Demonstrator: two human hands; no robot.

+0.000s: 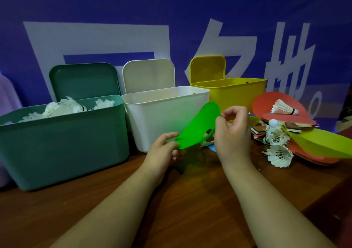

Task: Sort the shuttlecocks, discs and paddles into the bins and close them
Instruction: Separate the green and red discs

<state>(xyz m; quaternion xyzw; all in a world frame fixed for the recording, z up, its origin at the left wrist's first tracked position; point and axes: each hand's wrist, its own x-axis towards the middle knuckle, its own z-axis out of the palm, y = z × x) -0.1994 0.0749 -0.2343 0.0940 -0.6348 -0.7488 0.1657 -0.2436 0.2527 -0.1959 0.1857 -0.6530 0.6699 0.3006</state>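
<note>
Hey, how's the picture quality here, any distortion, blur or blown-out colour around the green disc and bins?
Head view: wide-angle distortion stretches the green bin at the left; head view: the green disc, pinched by the left hand and right hand, is oversaturated, its surface detail lost; head view: soft throughout, blurriest at the frame edges.

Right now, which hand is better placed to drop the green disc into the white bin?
Right, probably: right hand pinches the green disc at its upper edge, near the white bin rim; left hand grips the lower edge.
</note>
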